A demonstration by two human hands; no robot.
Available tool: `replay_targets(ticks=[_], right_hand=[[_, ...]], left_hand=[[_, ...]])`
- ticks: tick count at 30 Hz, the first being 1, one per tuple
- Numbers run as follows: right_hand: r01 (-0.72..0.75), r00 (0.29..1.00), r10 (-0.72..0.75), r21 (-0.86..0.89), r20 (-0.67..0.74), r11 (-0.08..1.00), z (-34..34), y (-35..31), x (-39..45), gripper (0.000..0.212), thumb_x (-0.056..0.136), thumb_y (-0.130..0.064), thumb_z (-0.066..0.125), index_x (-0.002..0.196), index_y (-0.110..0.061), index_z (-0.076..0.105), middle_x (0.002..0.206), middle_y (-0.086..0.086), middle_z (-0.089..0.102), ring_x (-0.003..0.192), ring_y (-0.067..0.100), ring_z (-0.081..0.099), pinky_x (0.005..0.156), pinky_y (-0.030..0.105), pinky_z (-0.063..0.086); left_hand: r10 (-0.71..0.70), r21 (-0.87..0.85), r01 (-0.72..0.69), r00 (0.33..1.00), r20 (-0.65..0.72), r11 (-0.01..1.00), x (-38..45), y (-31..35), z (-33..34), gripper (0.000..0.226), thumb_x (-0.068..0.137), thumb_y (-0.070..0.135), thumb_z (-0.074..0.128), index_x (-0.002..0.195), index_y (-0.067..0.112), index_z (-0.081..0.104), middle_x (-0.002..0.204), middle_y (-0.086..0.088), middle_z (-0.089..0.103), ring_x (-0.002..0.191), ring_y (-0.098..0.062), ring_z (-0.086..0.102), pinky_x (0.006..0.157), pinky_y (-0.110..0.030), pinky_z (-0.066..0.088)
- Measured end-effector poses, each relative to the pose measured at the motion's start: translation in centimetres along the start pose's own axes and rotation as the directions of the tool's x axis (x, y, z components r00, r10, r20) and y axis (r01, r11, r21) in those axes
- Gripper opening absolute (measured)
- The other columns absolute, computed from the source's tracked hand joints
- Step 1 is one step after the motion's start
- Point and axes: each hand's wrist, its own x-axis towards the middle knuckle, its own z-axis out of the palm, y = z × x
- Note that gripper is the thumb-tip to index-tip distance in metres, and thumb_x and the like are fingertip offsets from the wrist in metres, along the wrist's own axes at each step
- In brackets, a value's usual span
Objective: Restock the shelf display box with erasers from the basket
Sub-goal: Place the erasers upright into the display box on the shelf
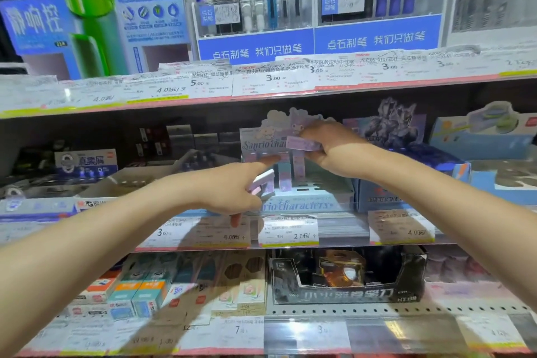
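A pastel display box (pixel 302 200) with cartoon characters on its tall back card stands on the middle shelf. A few purple erasers (pixel 286 176) stand upright in its slotted tray. My left hand (pixel 229 187) grips purple erasers (pixel 263 180) at the box's front left, with the index finger stretched toward the back card. My right hand (pixel 328 148) pinches one lilac eraser (pixel 302 143) level above the tray, in front of the back card. The basket is not in view.
Other stationery boxes flank the display box: a dark purple box (pixel 406 154) at right, open cartons (pixel 130 180) at left. Price tags (pixel 287 229) line the shelf edge. Pen displays (pixel 319 17) fill the shelf above; more erasers and a black box (pixel 348 276) sit below.
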Motion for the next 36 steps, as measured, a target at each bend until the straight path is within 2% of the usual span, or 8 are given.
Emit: replay_targets(ticks=[4,9,16,19,22,27,32,36], right_hand=[[0.018,0.999,-0.020,0.041,0.032,0.999,0.0,-0.2,-0.1,0.013,0.084,-0.008,0.047,0.084,-0.018,0.054,0.100,0.005,0.056,0.088,0.029,0.054,0.077,0.036,0.048],[-0.071,0.996,0.066,0.088,0.057,0.994,-0.5,-0.4,0.4,0.032,0.079,-0.004,0.044,0.052,-0.021,0.039,0.065,0.002,0.050,0.067,0.027,0.051,0.061,0.032,0.042],[-0.146,0.987,0.146,-0.003,0.069,0.989,-1.0,-1.0,0.6,0.027,0.079,-0.004,0.047,0.055,-0.015,0.045,0.062,0.002,0.047,0.061,0.024,0.046,0.054,0.023,0.036],[-0.131,0.987,0.132,-0.015,0.097,0.991,-0.9,-1.2,0.3,0.034,0.079,-0.002,0.046,0.050,-0.019,0.038,0.061,-0.002,0.041,0.063,0.024,0.043,0.053,0.022,0.032],[-0.114,0.984,0.114,-0.013,0.135,0.993,-1.1,-1.1,0.3,0.032,0.077,0.000,0.045,0.051,-0.017,0.038,0.060,0.001,0.041,0.059,0.022,0.042,0.048,0.022,0.030],[-0.082,0.975,0.061,0.091,0.211,0.992,-2.0,-0.7,-0.4,0.016,0.082,-0.013,0.055,0.071,-0.004,0.048,0.069,0.008,0.048,0.062,0.020,0.041,0.054,0.029,0.027],[-0.048,0.987,0.010,0.237,0.160,0.970,-3.0,-0.6,-2.8,0.037,0.082,-0.024,0.060,0.115,-0.011,0.049,0.112,0.012,0.058,0.097,0.029,0.055,0.078,0.033,0.044],[0.061,0.949,-0.125,0.222,0.288,0.973,-4.3,-1.6,-4.3,0.021,0.080,-0.026,0.064,0.093,-0.027,0.047,0.084,-0.006,0.053,0.074,0.014,0.050,0.064,0.027,0.041]], left_hand=[[-0.006,-0.031,0.007,1.000,0.011,1.000,-0.1,0.2,0.1,0.070,0.090,0.015,0.049,0.147,0.029,0.011,0.142,-0.003,0.043,0.072,-0.020,0.068,0.065,-0.022,0.050],[-0.011,-0.036,0.011,1.000,0.009,0.999,-0.7,0.7,-0.2,0.070,0.090,0.011,0.049,0.147,0.028,0.013,0.128,-0.004,0.050,0.067,-0.014,0.067,0.072,-0.027,0.052],[-0.023,0.003,0.023,1.000,0.007,1.000,-0.7,0.8,-0.3,0.067,0.090,0.016,0.051,0.148,0.019,0.017,0.146,-0.010,0.041,0.064,-0.007,0.049,0.071,-0.025,0.045],[-0.032,0.016,0.032,0.999,0.015,0.999,-0.6,0.8,-0.1,0.058,0.090,0.017,0.051,0.143,0.015,0.026,0.135,-0.017,0.050,0.065,-0.013,0.053,0.083,-0.041,0.049],[-0.030,-0.034,0.031,0.999,0.010,0.999,-0.7,0.8,0.0,0.063,0.088,0.015,0.049,0.145,0.018,0.021,0.138,-0.010,0.047,0.062,-0.016,0.065,0.077,-0.037,0.053],[0.014,-0.125,-0.036,0.985,-0.173,0.991,-1.2,0.8,0.8,0.016,0.088,0.016,0.052,0.102,0.013,0.045,0.078,0.002,0.052,0.062,-0.013,0.064,0.055,-0.023,0.042],[0.036,-0.214,-0.140,0.904,-0.427,0.967,-1.6,1.7,1.2,0.017,0.083,0.013,0.056,0.099,0.006,0.055,0.062,0.004,0.049,0.055,-0.013,0.047,0.055,-0.028,0.038],[-0.001,-0.533,-0.231,0.917,-0.398,0.814,-1.8,2.9,1.2,0.022,0.082,0.020,0.068,0.083,-0.001,0.064,0.046,0.006,0.057,0.040,-0.005,0.048,0.042,-0.013,0.035]])
